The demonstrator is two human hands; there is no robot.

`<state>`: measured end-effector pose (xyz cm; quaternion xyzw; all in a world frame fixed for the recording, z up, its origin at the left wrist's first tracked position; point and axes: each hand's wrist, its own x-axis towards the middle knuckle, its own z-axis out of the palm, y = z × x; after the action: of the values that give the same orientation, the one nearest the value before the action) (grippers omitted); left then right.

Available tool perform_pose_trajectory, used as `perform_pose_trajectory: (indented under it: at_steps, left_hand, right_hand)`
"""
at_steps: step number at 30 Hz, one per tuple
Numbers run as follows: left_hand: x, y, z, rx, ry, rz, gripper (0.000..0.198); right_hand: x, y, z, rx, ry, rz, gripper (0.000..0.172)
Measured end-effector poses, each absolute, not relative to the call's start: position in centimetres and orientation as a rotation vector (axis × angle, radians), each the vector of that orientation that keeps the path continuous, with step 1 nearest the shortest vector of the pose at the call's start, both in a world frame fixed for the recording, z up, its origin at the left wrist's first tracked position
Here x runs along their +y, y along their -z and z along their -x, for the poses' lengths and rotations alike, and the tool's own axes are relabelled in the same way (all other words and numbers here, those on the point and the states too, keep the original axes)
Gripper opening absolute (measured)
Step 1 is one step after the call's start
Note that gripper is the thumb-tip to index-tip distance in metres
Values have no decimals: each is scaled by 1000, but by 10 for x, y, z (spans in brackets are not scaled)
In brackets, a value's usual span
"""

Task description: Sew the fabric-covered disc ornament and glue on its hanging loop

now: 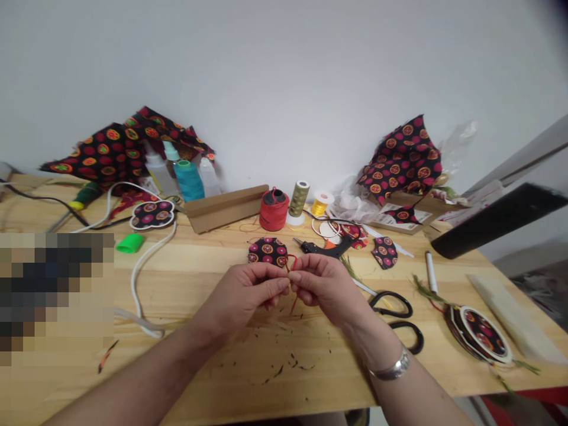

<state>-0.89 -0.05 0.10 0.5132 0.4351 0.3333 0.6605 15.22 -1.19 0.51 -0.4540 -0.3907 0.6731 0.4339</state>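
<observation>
Both hands meet above the middle of the table, thumbs and forefingers pinched together. Between them runs a thin red cord (294,305), with a loop showing above the fingertips and a loose end hanging below. My left hand (252,290) is closed on the cord from the left. From the right, my right hand (317,281) pinches it too, a silver bracelet on that wrist. Just behind the fingers lies a round patterned fabric piece (267,251); whether the cord is joined to it I cannot tell. Black-handled scissors (410,305) lie beside my right forearm, their blades partly hidden.
Behind stand a red thread spool (274,212), an olive spool (299,198) and a yellow spool (321,204). A glue gun (322,247) lies near my right hand. At right are a fabric-covered round ornament (483,334) and a white marker (431,272). A white cable (137,278) curves at left.
</observation>
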Motion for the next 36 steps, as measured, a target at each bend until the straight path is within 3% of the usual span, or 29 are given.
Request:
perform_pose_trajectory:
  at_steps: [13, 22, 36]
  left_hand:
    - [-1, 1, 10, 937, -748, -1085, 13]
    - [1, 1, 10, 979, -852, -1087, 11]
    - [0, -4, 9, 1040, -858, -1154, 15]
  right_hand:
    - [-13, -5, -153, -924, -1773, 1036, 19]
    - [-12, -9, -155, -954, -1732, 1101, 37]
    - [-14, -9, -151, -1060, -1661, 1230, 22]
